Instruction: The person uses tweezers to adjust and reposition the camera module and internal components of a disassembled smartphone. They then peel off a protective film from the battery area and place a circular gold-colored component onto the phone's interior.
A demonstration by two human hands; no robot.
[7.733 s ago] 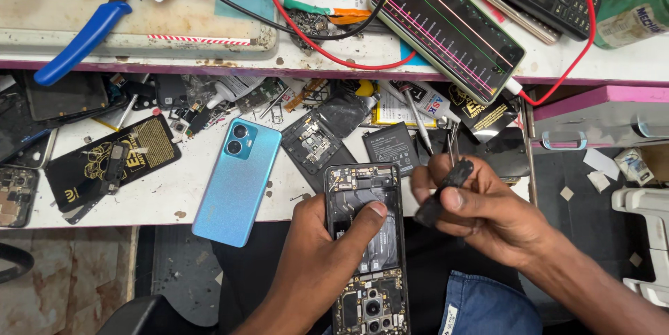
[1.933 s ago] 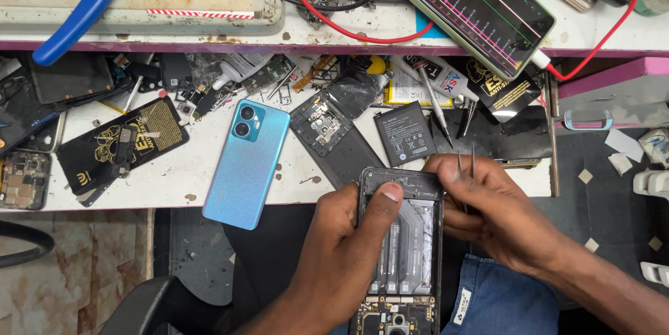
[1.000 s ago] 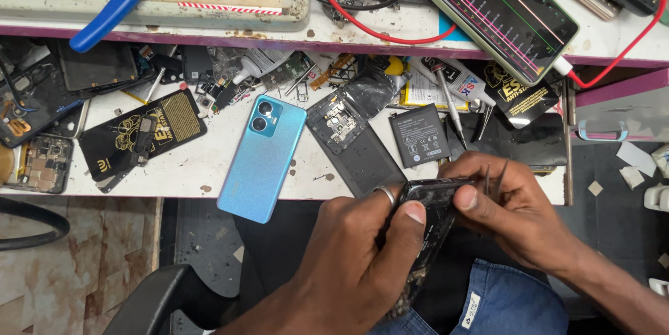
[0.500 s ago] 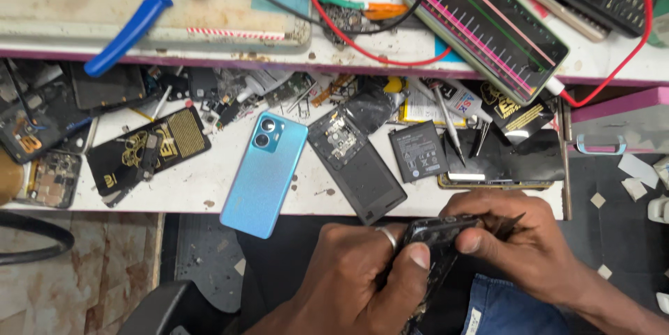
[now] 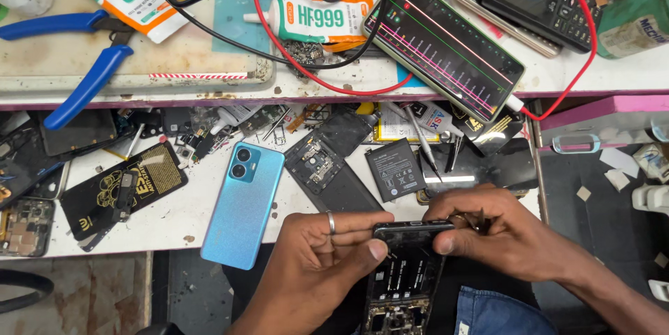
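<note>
the opened black phone body with bare circuit boards [image 5: 404, 276] was pinched at its top edge between the left hand [image 5: 317, 265] and right hand [image 5: 498, 234], its long axis running down toward the lap, below the white bench edge [image 5: 167, 241].

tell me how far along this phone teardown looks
Done: the opened phone has its back off, with the boards and inner parts showing. In hand: the left hand grips its top edge, and the right hand pinches the top corner while holding a thin dark tool. Left: it is not closed up; a loose battery and a dark cover piece lie on the bench, beside the blue phone.
</note>
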